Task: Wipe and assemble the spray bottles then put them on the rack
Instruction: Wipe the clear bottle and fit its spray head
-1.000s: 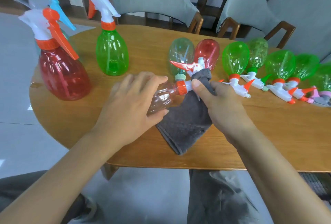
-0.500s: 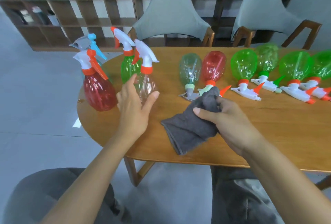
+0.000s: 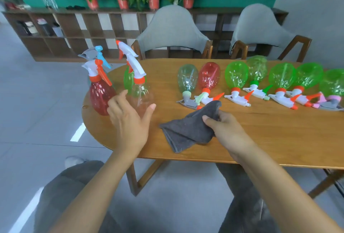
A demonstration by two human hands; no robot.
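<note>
Step in hand: releasing one assembled bottle, turning to the next. Clear plastic spray bottle with white-and-orange trigger head (image 3: 140, 91) stands upright at the worktop's (image 3: 260, 139) left end, beside the red bottle (image 3: 99, 97) and green bottle (image 3: 128, 79). Left hand (image 3: 128, 121): fingers spread wide, just beside the clear bottle, holding nothing. Right hand (image 3: 226, 130): fingers pinching the grey folded cloth (image 3: 188, 130). Advice: withdraw the left hand straight back to avoid toppling it; next likely the pale clear-green bottle (image 3: 187, 80), lying nearest in the row.
</note>
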